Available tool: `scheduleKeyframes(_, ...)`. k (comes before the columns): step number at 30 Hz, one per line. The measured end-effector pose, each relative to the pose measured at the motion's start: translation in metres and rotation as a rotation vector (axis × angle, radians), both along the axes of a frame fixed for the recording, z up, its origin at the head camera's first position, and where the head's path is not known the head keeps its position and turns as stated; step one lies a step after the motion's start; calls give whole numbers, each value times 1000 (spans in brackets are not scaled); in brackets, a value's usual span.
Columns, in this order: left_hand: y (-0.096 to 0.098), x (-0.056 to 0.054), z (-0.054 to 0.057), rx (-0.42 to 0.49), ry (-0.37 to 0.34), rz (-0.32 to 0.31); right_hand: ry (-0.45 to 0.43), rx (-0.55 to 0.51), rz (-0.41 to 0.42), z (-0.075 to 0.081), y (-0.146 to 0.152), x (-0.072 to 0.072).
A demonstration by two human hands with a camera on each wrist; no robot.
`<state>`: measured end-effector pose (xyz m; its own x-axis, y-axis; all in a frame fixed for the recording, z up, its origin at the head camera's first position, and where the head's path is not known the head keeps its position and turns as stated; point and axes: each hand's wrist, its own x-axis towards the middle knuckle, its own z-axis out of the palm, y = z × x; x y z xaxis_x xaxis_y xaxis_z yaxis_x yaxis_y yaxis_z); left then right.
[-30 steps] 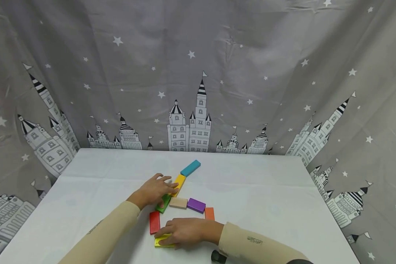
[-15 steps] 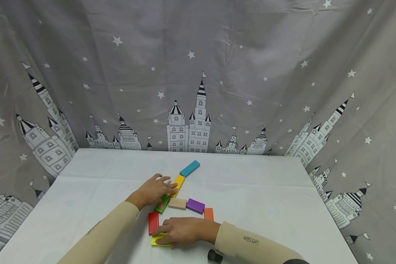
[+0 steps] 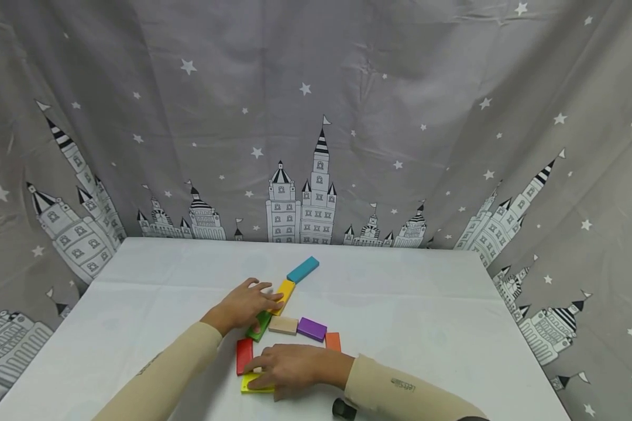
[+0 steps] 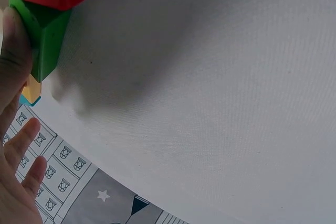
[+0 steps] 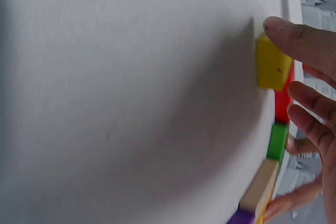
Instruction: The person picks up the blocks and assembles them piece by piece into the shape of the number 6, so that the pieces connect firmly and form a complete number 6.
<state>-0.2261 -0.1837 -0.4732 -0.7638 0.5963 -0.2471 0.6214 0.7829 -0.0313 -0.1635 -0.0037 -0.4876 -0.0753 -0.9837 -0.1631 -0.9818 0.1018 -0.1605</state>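
Observation:
Flat wooden domino blocks lie end to end on the white table. My left hand (image 3: pixel 244 305) reaches over the left side of the line, fingertips on the deep-yellow block (image 3: pixel 287 289) and thumb against the green block (image 4: pixel 50 45). Down at the near end, my right hand (image 3: pixel 301 367) holds the lemon-yellow block (image 5: pixel 272 66) between thumb and fingers. This block lies crosswise, its dotted end face showing in the right wrist view. One right fingertip overlaps the lower end of the red block (image 3: pixel 244 355), which lies between green and lemon-yellow.
A light-blue block (image 3: pixel 302 269) continues the line at the far end. A plain wood block (image 3: pixel 283 325), a purple block (image 3: pixel 312 329) and an orange block (image 3: pixel 333 341) curve rightward. A small black object (image 3: pixel 344 409) sits below my right forearm. A grey castle-print curtain (image 3: pixel 426 88) hangs behind.
The lemon-yellow block has slid slightly left with my right hand, closer under the red block. My left hand stays where it was on the deep-yellow and green blocks.

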Motion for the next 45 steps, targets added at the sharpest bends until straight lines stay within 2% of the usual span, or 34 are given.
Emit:
scheduleKeyframes(4,0,0,0,-1,3,2,-7,-34,-81,3,17,-6)
scheduleKeyframes(10,0,-1,0,-15,-8,3,0,-79,-213,6,59,-18)
scheduleKeyframes(15,-1,-3,1,-22,-15,5,-23,-79,-348,8,90,-23)
scheduleKeyframes(17,-1,-3,1,-24,-12,5,-15,-80,-376,7,99,-24)
scheduleKeyframes(26,0,-2,0,-21,-16,7,6,-100,-405,-3,125,-27)
scheduleKeyframes(29,0,-2,0,-23,-21,14,-8,-98,-423,-5,128,-26)
scheduleKeyframes(37,1,1,1,-26,-18,10,-2,-116,-411,-6,128,-25)
scheduleKeyframes(45,0,2,0,-18,-11,11,-72,-107,-443,-5,125,-22)
